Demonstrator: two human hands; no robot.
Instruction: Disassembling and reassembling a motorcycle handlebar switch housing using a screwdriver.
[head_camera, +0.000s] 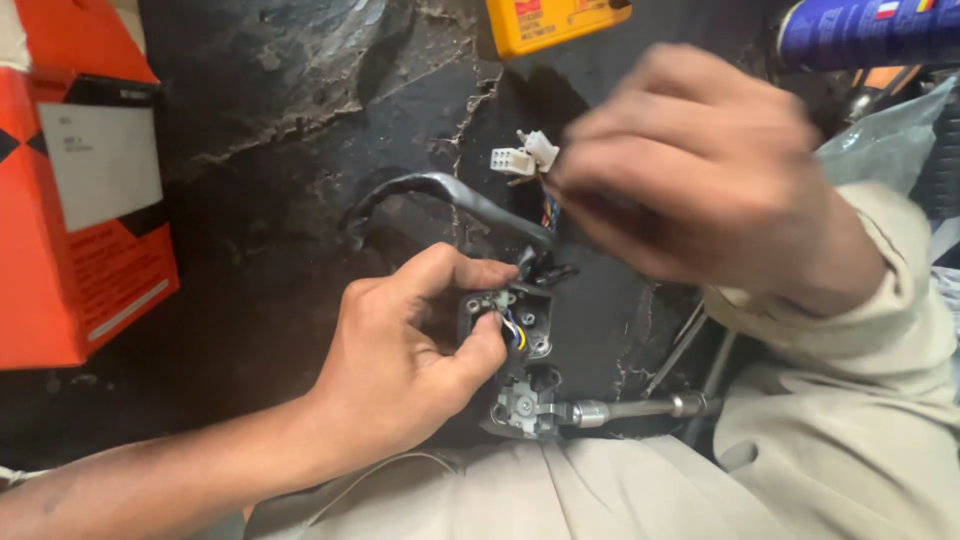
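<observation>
Switch housing: on lap, over dark floor; rigid, light. Left hand pinches housing edge. Right hand, blurred, fingers grasp thin wire bundle below white connectors; wires likely fragile, hold housing body.

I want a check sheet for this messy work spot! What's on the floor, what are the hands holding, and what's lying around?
Surface: black, cracked, worn mat.
Job's things: dark switch housing with a curved lever, open side up, small coloured wires inside; metal rod sticks out at its lower end.
Clutter: orange box on the left, yellow meter at the top, blue spray can at top right.
Grippers: left hand pinches the housing; right hand, blurred, holds the wire bundle.
Cables: coloured wires end in white plug connectors.
Surroundings: person's beige clothing; clear plastic bag at right.
</observation>
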